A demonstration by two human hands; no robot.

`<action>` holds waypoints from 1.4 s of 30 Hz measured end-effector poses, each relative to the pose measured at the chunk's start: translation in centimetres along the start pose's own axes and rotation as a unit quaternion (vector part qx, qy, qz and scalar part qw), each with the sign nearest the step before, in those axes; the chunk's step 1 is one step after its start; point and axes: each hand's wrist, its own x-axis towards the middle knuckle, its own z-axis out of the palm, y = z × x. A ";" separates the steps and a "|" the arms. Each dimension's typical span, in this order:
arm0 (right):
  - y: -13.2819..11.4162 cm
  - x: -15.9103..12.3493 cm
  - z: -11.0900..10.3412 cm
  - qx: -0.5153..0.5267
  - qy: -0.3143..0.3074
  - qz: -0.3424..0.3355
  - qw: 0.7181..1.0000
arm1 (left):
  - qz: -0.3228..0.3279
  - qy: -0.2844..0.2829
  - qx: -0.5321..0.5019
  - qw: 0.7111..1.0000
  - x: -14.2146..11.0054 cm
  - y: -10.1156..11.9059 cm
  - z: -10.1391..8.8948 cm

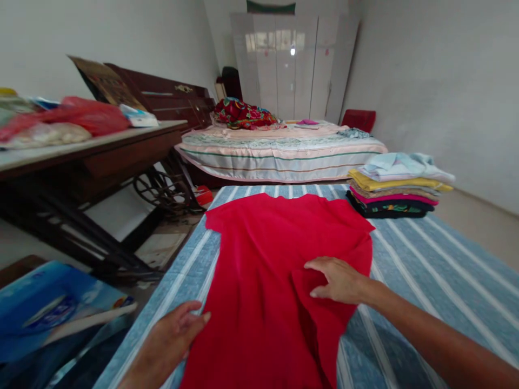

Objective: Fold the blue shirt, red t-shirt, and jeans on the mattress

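A red short-sleeved shirt [259, 281] lies spread on the blue-and-white striped cloth [409, 259], its sleeves at the far end. My left hand [172, 335] is beside the shirt's left edge, fingers loosely curled and apart from the thumb, whose tip is at the fabric. Over the right part of the shirt is my right hand [338, 280], thumb and fingers spread apart. Beneath it the fabric is turned over in a flap, with a dark gap between the layers. Whether the right fingertips press on the cloth I cannot tell.
A stack of folded clothes [393, 189] stands at the far right corner. Beyond is a bed [279, 156] with a red floral blanket [247, 113]. To the left are a table [121, 143] with plastic bags and a blue package [60, 308] below.
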 end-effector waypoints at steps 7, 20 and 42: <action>0.7 -0.6 0.5 -0.002 0.010 0.036 0.999 | 0.005 -0.095 -0.102 0.990 -5.5 1.6 2.3; 4.5 -21.0 -2.7 0.207 0.078 0.123 0.967 | -0.042 -0.055 -0.123 0.990 -8.9 -2.7 -3.9; 3.3 -25.4 1.7 0.175 0.107 0.117 0.972 | -0.029 0.027 -0.104 0.994 -12.1 -3.3 -3.3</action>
